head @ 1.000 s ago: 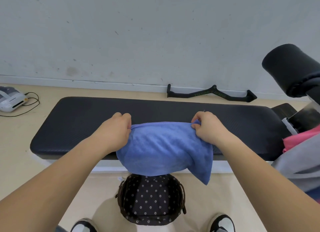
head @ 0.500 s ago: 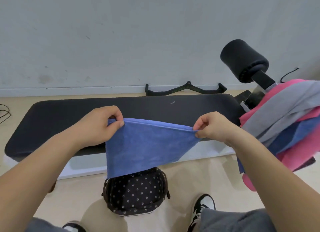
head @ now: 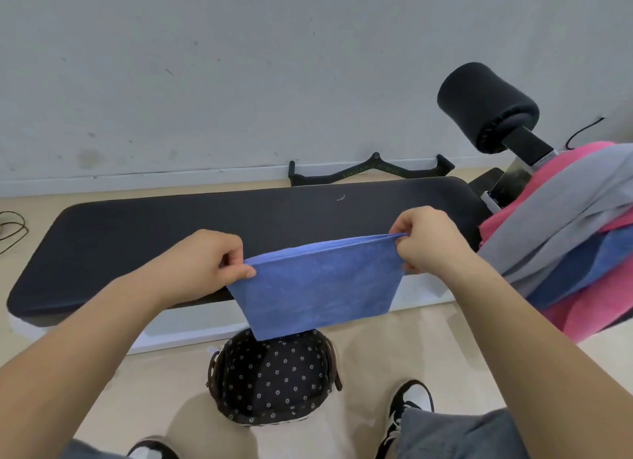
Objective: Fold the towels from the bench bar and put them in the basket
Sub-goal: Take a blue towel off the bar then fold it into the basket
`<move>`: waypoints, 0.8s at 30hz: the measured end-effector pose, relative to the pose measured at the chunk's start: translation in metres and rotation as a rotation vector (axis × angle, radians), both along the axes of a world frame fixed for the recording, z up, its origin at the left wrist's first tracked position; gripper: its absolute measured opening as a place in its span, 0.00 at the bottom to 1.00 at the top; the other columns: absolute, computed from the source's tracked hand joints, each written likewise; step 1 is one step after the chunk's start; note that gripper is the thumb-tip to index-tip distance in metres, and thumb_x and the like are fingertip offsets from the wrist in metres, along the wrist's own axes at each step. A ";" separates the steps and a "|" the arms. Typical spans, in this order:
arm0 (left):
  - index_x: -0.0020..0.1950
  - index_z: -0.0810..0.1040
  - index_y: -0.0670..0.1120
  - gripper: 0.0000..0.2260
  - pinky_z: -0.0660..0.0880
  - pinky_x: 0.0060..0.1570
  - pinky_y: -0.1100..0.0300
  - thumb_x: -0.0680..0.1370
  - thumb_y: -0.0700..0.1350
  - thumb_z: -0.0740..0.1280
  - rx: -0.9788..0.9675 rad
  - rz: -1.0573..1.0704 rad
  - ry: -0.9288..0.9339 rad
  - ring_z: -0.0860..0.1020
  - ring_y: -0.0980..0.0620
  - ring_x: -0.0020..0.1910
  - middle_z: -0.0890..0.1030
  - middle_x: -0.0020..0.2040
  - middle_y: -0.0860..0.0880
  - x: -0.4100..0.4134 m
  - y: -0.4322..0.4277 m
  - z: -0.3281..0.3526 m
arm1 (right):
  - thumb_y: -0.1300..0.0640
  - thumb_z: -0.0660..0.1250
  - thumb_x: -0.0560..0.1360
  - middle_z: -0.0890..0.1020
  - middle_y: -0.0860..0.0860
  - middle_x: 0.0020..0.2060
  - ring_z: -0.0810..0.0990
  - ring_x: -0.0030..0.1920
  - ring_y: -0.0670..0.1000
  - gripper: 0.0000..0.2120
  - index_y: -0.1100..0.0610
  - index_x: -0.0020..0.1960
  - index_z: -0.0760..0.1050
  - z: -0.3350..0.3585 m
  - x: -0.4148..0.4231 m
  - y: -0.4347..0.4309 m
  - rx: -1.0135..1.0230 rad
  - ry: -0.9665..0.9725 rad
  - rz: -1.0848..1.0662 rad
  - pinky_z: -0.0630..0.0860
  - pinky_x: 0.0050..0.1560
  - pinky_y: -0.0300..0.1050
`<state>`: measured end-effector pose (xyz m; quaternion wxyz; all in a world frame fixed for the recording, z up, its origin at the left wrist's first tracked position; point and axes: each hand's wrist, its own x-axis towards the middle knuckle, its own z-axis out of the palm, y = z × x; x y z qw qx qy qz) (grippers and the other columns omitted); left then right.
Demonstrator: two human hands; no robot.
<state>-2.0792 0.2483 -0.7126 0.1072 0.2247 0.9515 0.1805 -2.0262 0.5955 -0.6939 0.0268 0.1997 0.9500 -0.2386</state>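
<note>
A folded blue towel [head: 318, 287] hangs taut in the air in front of the black bench pad [head: 178, 225]. My left hand [head: 209, 263] pinches its top left corner and my right hand [head: 428, 239] pinches its top right corner. Directly below the towel, on the floor, stands a round basket [head: 274, 383] with a dark dotted lining; nothing shows inside it. At the right, pink, grey and blue towels [head: 561, 239] drape over the bench bar, which they hide.
A black foam roller [head: 486, 106] juts up at the bench's right end. A black cable handle [head: 373, 171] lies by the wall behind the bench. My shoes [head: 407, 404] stand on either side of the basket. A cord [head: 13, 229] lies at far left.
The towel went from bunched on the bench to lifted and stretched flat between both hands. My view swung right, bringing the draped towels and roller further in.
</note>
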 end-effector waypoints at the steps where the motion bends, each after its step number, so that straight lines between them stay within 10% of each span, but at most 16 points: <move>1: 0.37 0.78 0.52 0.11 0.73 0.34 0.62 0.75 0.53 0.76 -0.021 -0.012 -0.053 0.77 0.56 0.33 0.81 0.35 0.54 -0.001 -0.001 0.001 | 0.69 0.61 0.67 0.84 0.55 0.38 0.86 0.32 0.56 0.16 0.53 0.42 0.81 0.001 -0.001 -0.002 -0.053 -0.012 -0.036 0.86 0.36 0.55; 12: 0.55 0.79 0.56 0.09 0.72 0.42 0.64 0.79 0.42 0.71 0.348 0.271 -0.010 0.78 0.56 0.39 0.82 0.47 0.55 -0.020 -0.004 0.002 | 0.70 0.62 0.76 0.87 0.61 0.43 0.89 0.38 0.57 0.11 0.61 0.51 0.81 -0.007 -0.014 -0.013 -0.819 0.267 -0.462 0.87 0.43 0.48; 17: 0.47 0.83 0.53 0.07 0.74 0.44 0.59 0.81 0.43 0.68 0.437 0.457 -0.023 0.81 0.53 0.46 0.84 0.44 0.55 -0.034 0.001 -0.013 | 0.67 0.67 0.77 0.87 0.58 0.44 0.89 0.41 0.53 0.08 0.59 0.51 0.83 -0.019 -0.023 -0.023 -0.903 0.359 -0.487 0.86 0.45 0.45; 24: 0.51 0.82 0.51 0.07 0.77 0.33 0.58 0.83 0.44 0.64 0.525 0.642 -0.014 0.80 0.51 0.27 0.84 0.33 0.45 -0.064 0.001 -0.016 | 0.63 0.68 0.79 0.86 0.56 0.48 0.88 0.47 0.52 0.06 0.57 0.53 0.82 -0.023 -0.062 -0.039 -0.975 0.436 -0.432 0.85 0.52 0.46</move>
